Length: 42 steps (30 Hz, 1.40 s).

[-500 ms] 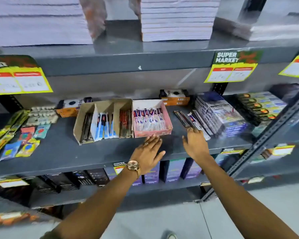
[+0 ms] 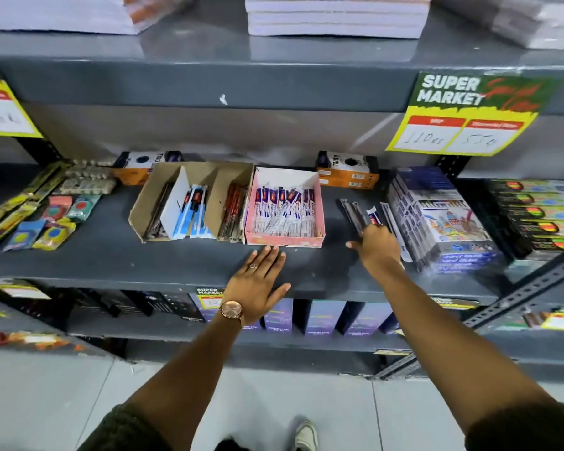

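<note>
My left hand [image 2: 258, 281] lies flat on the grey shelf [image 2: 111, 255], fingers straight, fingertips just short of the front wall of a pink box [image 2: 284, 240] full of blue-and-red pen packets. My right hand [image 2: 378, 245] is further right and deeper on the shelf. Its fingers curl down onto the near ends of a few loose pen packets [image 2: 352, 209], and its thumb sticks out to the left.
A brown cardboard box [image 2: 150, 196] with dividers and pens stands left of the pink box. Stacked marker packs [image 2: 443, 222] lie right of the loose packets, with dark boxes [image 2: 534, 216] beyond. An orange box [image 2: 349, 174] sits at the back. A metal upright [image 2: 518, 294] slants at right.
My right hand has moved forward and its fingers have closed down on the loose pen packets. My left hand has stayed flat before the pink box. The view has come closer to the shelf.
</note>
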{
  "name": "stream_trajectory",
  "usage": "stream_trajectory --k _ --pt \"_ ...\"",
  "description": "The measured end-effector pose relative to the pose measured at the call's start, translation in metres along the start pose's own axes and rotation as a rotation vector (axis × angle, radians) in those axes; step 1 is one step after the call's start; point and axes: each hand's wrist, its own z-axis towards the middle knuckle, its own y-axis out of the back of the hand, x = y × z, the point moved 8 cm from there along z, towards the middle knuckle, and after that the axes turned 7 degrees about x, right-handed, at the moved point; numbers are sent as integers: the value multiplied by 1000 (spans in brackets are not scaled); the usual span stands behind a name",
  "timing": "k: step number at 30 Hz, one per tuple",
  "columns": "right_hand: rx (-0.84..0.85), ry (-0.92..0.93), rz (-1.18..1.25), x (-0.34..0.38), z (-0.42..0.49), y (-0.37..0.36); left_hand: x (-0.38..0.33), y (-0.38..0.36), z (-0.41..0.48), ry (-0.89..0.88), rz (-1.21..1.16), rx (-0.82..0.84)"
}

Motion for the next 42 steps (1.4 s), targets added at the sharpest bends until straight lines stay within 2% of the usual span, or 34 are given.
stream_trajectory --k 7,9,11,13,15,17,19,21,24,29,34,39,42 --pt "-63 -74 23 0 9 9 0 3 1 -24 -2 -61" --pt "-81 -116 155 -7 5 8 0 1 1 -22 -24 -41" --pt "-72 -133 386 -14 0 4 3 6 -2 -1 -144 -82" --pt "12 -90 735 -17 -13 -6 8 11 -5 85 -473 -100" --pt "203 -49 1126 -6 -35 -22 21 23 -10 208 -822 -210" --pt "399 24 1306 16 -62 -32 28 33 -10 299 -1143 -284" --pt "552 64 1319 36 -84 -45 24 34 -2 361 -1533 -182" --pt "661 77 1270 50 -99 -61 17 29 4 461 -1836 36" --pt "759 81 1234 61 -118 -82 12 27 1 520 -2105 275" --pt "790 19 1176 63 -133 -101 25 34 -10 504 -2174 354" --pt "809 -2 1142 68 -135 -108 35 28 -16 485 -2189 343" --pt "810 9 1113 80 -132 -110 48 27 -19 483 -2160 304" --pt "790 41 1114 94 -127 -106 61 33 -20 455 -2101 226"
